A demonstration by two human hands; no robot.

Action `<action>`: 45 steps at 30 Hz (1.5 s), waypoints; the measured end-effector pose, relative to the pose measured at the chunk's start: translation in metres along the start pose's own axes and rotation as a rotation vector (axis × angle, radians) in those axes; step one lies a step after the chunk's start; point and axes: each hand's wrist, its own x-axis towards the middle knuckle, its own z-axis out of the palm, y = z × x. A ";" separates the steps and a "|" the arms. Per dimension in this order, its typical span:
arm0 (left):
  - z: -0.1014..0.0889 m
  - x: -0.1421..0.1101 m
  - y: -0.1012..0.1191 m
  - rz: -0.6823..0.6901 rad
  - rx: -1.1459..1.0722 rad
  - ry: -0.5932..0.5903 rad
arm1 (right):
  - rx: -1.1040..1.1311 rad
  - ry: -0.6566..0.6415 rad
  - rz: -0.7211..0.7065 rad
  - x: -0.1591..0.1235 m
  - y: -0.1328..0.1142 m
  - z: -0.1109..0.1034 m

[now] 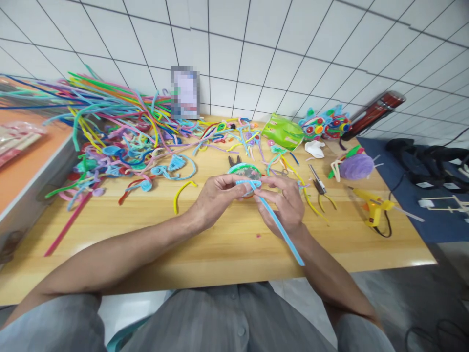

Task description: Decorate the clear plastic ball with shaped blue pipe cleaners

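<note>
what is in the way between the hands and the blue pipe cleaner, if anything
Nothing visible: the left hand and the right hand both have fingers on the blue pipe cleaner. The green-rimmed round piece shows beyond them, not in between.

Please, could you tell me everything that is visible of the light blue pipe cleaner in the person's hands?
The light blue pipe cleaner is a long, slim strip that looks soft and fuzzy. Its upper end looks folded or looped between the fingertips of the left hand and right hand, which both pinch it; the fingers partly hide this part. The rest is a nearly straight tail, slanting down in front of the right hand to a loose end above the wooden table.
</note>
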 end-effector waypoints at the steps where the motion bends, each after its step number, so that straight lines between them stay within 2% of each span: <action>1: 0.000 0.000 -0.001 -0.008 -0.023 -0.006 | -0.013 0.000 -0.011 -0.001 0.000 0.000; 8: -0.002 0.002 -0.005 -0.047 -0.092 -0.043 | -0.103 0.020 -0.103 0.000 0.002 0.002; 16: -0.006 0.005 -0.004 -0.044 -0.062 -0.070 | -0.098 0.045 -0.083 -0.002 0.003 0.005; 23: -0.007 0.006 -0.001 -0.065 -0.008 -0.064 | -0.088 0.011 -0.037 -0.005 0.003 0.002; 32: -0.007 0.006 0.004 -0.008 0.023 -0.024 | -0.013 -0.015 -0.025 -0.005 0.006 0.007; 34: -0.006 0.006 0.005 0.032 0.024 -0.013 | 0.069 0.016 0.063 -0.005 0.007 0.008; 36: -0.006 0.006 0.006 0.049 0.030 -0.010 | 0.229 0.036 0.278 -0.003 0.006 0.007; 38: -0.006 0.006 0.005 0.039 0.041 -0.001 | 0.428 -0.018 0.526 0.000 0.003 0.005; 40: -0.006 0.005 0.003 0.019 0.050 0.011 | 0.579 -0.118 0.702 0.004 -0.001 0.003; 42: -0.005 0.004 0.001 0.010 0.049 0.024 | 0.652 -0.187 0.781 0.006 -0.006 0.003; 45: -0.004 0.002 -0.004 0.003 0.042 0.039 | 0.694 -0.203 0.849 0.007 -0.011 0.007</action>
